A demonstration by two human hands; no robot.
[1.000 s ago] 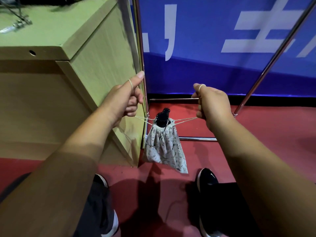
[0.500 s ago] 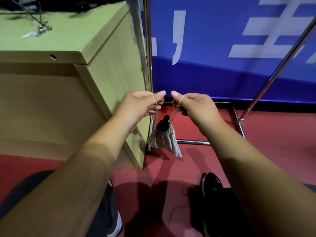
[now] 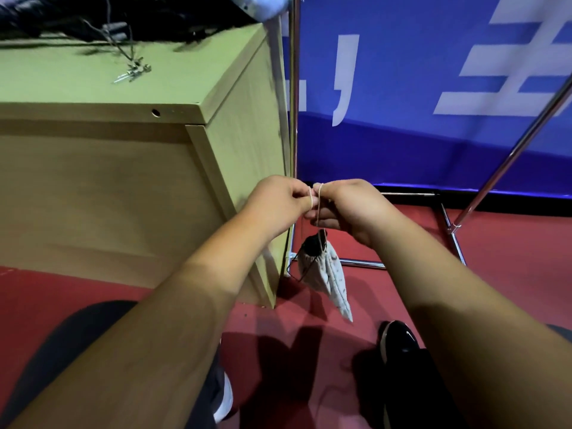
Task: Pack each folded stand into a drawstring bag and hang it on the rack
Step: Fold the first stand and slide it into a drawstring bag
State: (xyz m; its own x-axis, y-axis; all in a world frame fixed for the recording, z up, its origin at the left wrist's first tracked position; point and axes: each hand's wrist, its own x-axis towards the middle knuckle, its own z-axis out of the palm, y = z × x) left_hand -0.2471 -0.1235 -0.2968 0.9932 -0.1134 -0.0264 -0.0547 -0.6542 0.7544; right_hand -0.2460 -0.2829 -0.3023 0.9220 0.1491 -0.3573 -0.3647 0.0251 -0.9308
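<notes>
Drawstring [image 3: 318, 205] held by left hand [image 3: 278, 205] and right hand [image 3: 349, 209]; bag [image 3: 331, 274] hangs free beside cabinet [image 3: 241, 134].

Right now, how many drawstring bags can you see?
1. The drawstring bag hangs by its cords, held by the left hand and right hand, beside the wooden desk. Others may be out of view.

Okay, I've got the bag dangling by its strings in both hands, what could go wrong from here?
1. The black stand pokes out of the mouth of the bag, so it may slip out if the bag tips.
2. The bag hangs only from the thin drawstring pinched by the left hand and right hand; a loose pinch could drop it.
3. It dangles near the cabinet corner and might snag.
</notes>
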